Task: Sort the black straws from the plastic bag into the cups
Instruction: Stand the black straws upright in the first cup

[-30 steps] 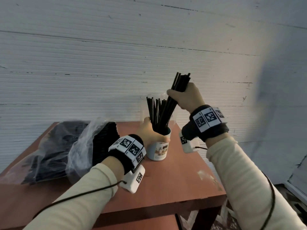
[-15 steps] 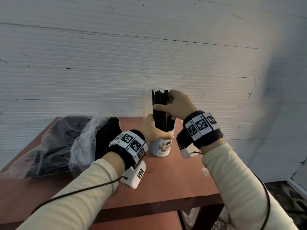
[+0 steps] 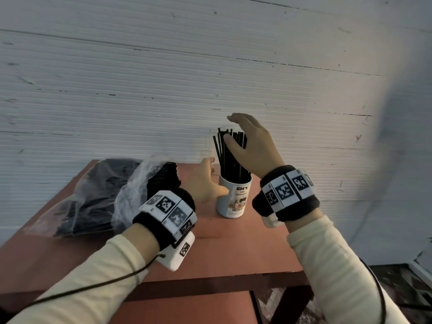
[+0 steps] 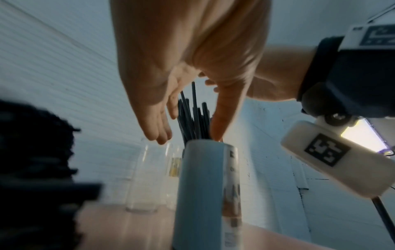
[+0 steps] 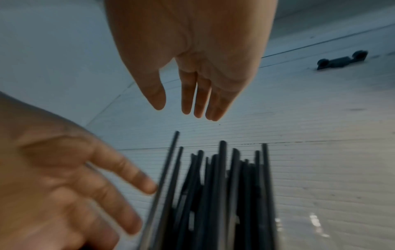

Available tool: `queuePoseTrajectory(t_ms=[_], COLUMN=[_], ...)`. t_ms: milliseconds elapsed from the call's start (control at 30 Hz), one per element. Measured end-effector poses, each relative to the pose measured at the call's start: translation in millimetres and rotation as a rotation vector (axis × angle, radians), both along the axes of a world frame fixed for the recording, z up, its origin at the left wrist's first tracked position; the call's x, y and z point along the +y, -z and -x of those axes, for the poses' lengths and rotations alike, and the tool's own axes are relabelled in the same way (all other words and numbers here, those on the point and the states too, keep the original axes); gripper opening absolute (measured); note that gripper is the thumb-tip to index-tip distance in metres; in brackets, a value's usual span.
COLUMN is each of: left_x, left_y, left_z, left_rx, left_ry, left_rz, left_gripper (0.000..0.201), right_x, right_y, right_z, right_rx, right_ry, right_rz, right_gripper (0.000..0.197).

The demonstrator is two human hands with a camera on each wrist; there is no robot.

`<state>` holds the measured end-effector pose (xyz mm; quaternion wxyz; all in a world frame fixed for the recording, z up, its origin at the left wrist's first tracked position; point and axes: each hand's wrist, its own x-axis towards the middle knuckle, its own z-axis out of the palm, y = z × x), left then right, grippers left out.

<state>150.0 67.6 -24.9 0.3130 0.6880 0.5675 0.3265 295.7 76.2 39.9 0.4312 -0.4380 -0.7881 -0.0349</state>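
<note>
Head view: one bunch of thin, stiff black straws (image 3: 230, 155) stands upright in one white cylindrical paper cup (image 3: 233, 198) near the far right edge of the reddish counter (image 3: 245, 249), with open surface in front. One crinkled clear plastic bag (image 3: 98, 197), heaped with more straws, lies well to its left. Right hand (image 3: 251, 146) hovers just beside the straw tops, fingers released; left hand (image 3: 205, 183), fingers spread loose, sits against the cup's left side.
</note>
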Motion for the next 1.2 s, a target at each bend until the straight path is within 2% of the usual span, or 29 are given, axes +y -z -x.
queuePoseTrajectory(t_ms=[100,167,267,333,400,500,600,767,967,1067,1200], left_x=[-21.3,-34.6,-46.9,-46.8,-44.5,-47.0,-52.3,-55.4,-49.7,-46.6,-44.7], left_y=[-8.8,-11.3,-11.2,-6.8,-0.4,8.7,8.3,2.3,3.8,5.5,7.4], left_z=[30.6,52.2,85.7,108.0,126.0,141.5,147.5,161.6,180.1,185.6,189.5], left_rx=[0.019,0.042,0.091,0.222,0.388,0.494,0.432,0.336,0.233,0.197,0.102], left_ry=[-0.093,-0.164,-0.273,-0.344,-0.368,-0.28,-0.176,-0.13,-0.094,-0.155,-0.194], left_rz=[-0.272,-0.401,-0.494,-0.448,-0.277,-0.011,-0.009,-0.084,-0.075,-0.145,-0.189], left_gripper=[0.047,0.038,0.032,0.031,0.045,0.059,0.062,0.052,0.065,0.058,0.047], right_x=[-17.3,-26.7,-31.9,-34.0,-36.8,-43.7,-44.1,-40.0,-38.6,-36.7,-33.9], right_y=[4.9,9.6,23.6,35.9,45.2,51.7,60.5,67.3,71.0,70.4,66.6], right_z=[15.6,28.0,50.2,66.9,83.1,105.0,123.0,135.5,145.3,146.5,140.7], right_rx=[0.03,0.042,-0.01,-0.086,-0.164,-0.344,-0.531,-0.585,-0.512,-0.459,-0.363], right_ry=[-0.115,-0.209,-0.286,-0.316,-0.352,-0.378,-0.336,-0.279,-0.321,-0.372,-0.398], right_rz=[0.032,0.158,0.355,0.447,0.504,0.564,0.568,0.549,0.512,0.484,0.406], right_gripper=[0.027,0.018,0.013,0.015,0.022,0.035,0.047,0.059,0.055,0.056,0.036])
